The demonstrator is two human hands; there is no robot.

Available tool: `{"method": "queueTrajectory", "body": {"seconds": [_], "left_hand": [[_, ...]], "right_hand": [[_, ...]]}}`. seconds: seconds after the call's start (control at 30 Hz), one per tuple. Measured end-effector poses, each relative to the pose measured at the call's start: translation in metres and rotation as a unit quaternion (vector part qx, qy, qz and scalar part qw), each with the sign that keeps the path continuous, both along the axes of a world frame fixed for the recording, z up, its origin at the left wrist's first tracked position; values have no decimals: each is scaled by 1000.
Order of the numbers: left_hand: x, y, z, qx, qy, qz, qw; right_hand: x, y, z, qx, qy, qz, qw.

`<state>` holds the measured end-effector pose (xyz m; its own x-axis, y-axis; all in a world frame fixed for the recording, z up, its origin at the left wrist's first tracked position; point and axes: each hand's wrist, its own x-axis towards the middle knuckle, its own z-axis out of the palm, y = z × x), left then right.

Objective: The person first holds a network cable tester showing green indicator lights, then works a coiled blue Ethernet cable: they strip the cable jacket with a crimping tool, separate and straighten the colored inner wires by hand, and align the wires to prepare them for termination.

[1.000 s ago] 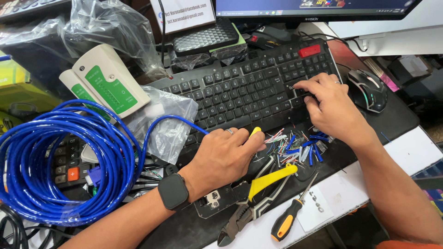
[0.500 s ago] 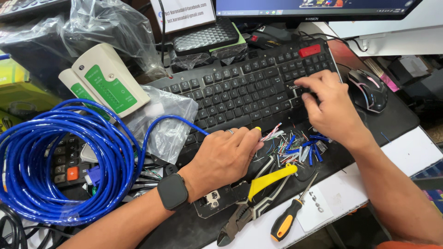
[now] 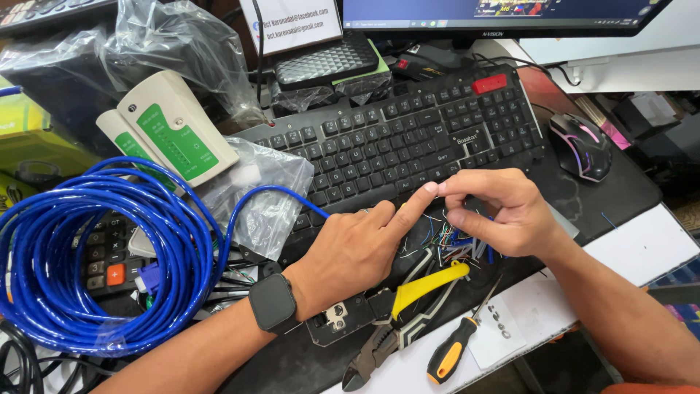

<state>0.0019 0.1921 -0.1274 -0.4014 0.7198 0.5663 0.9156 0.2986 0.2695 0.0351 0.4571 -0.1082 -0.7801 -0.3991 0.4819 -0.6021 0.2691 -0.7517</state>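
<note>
Meeting just in front of a black keyboard (image 3: 408, 146) with matte, square keys, the two hands are seen fingertip to fingertip. The left hand (image 3: 357, 248) is loosely curled, its forefinger extended, and a blue cable (image 3: 273, 193) is seen running in under its palm; whether the cable end is gripped cannot be told. The right hand (image 3: 496, 211) is half closed, thumb and fingers drawn together in a pinch at the left forefinger's tip; what, if anything, is pinched is too small to make out. Thin coloured wire offcuts (image 3: 456, 241) are scattered beneath both hands. A glossy round coil of the blue cable (image 3: 80, 255) is noted at the left. Yellow-handled pliers (image 3: 408, 314) and a small screwdriver (image 3: 456, 350) with a black and orange grip are laid close below the hands. A cream and green cable tester (image 3: 171, 135), boxy and smooth, is noted behind crumpled clear plastic (image 3: 266, 190).
</note>
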Motion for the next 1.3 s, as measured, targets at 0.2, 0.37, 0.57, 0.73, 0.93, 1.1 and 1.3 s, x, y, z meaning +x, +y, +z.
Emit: {"method": "queueTrajectory", "body": {"seconds": [0.2,0.37,0.57,0.73,0.93,1.1,1.3], "left_hand": [[1,1,-2,3,-10,2,1000],[-1,3,-3,-9,2,7,1000],[-1,-2,-6,45,-6,-16,999],[-3,-4,-7,80,-13,-52,995],[-2,-7,-2,45,-9,-60,997],[0,-4,3,52,57,-67,995],[-1,-4,1,49,42,-60,996]], "right_hand": [[0,5,3,15,5,8,1000],[-1,4,7,1,21,83,996],[3,1,0,4,-26,9,1000],[1,1,-7,-17,-48,15,999],[0,1,-9,9,-51,-19,998],[3,-2,-12,-37,-108,29,993],[4,-4,-20,-26,-85,8,996]]}}
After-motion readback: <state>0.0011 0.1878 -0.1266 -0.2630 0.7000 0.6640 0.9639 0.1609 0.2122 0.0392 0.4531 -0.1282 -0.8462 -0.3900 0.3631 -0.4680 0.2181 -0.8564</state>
